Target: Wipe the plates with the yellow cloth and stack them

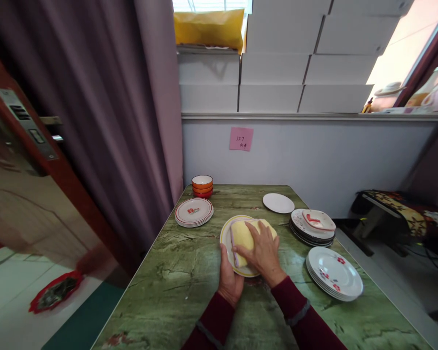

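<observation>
A white plate with a yellow rim [224,233] is held over the middle of the table, its face turned up toward me. My left hand [230,278] grips it by the lower left edge, the thumb on the rim and the other fingers mostly hidden below. Across the plate's face lies a folded yellow cloth [243,241] with a pale purple edge. My right hand [263,249] presses on this cloth with its fingers spread, and part of the plate is covered by hand and cloth.
On the green table [160,296], red-rimmed plates [194,213] and orange bowls [202,183] are stacked at left. A white plate [278,203] lies at back right. Nearer on the right stand dark-edged plates [295,218] under a small dish [319,220], and flowered plates [334,272].
</observation>
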